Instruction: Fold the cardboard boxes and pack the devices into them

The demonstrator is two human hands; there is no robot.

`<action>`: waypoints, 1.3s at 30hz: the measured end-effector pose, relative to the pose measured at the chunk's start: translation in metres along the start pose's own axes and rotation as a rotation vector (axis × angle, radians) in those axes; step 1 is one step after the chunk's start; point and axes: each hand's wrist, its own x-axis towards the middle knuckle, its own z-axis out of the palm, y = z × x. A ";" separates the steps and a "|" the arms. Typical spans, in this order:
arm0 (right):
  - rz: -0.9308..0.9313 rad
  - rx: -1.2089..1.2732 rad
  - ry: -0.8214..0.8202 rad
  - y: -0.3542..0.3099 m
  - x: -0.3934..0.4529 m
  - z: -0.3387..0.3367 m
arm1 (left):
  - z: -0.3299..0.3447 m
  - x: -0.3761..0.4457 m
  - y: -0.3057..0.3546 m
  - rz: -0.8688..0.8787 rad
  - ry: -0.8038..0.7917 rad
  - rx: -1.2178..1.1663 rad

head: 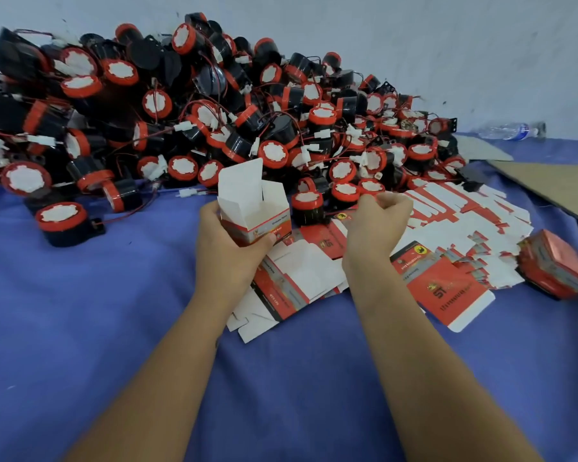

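A left hand point(229, 240) grips an erected red-and-white cardboard box point(254, 208), top flaps open, above a blue cloth-covered table point(114, 328). The right hand point(376, 221), fingers curled, reaches among black-and-red round devices point(307, 203) beside flat unfolded cartons point(447, 211); what it grips cannot be told.

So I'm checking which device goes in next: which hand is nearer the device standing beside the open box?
Right hand, just right of the device; left hand grips the open box.
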 end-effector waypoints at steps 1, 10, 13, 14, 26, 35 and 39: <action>-0.190 -0.120 -0.043 0.001 -0.002 0.002 | 0.000 0.000 0.000 -0.003 0.009 -0.007; -0.328 -0.988 -0.591 0.033 0.007 0.033 | -0.002 0.002 -0.008 0.017 0.029 -0.004; -0.381 -0.989 -0.500 0.035 0.011 0.036 | -0.002 0.003 -0.010 0.034 0.009 0.029; -0.399 -0.954 -0.459 0.034 0.010 0.036 | -0.002 0.002 -0.010 0.038 0.002 0.036; -1.108 -0.514 -0.230 0.014 -0.059 0.005 | -0.005 -0.004 0.009 0.057 -0.104 -0.059; -0.930 -0.601 -0.642 0.023 -0.056 -0.008 | -0.008 -0.006 0.002 0.070 -0.250 -0.010; -0.919 -0.624 -0.664 0.025 -0.059 -0.006 | -0.009 -0.003 -0.001 0.041 -0.251 -0.009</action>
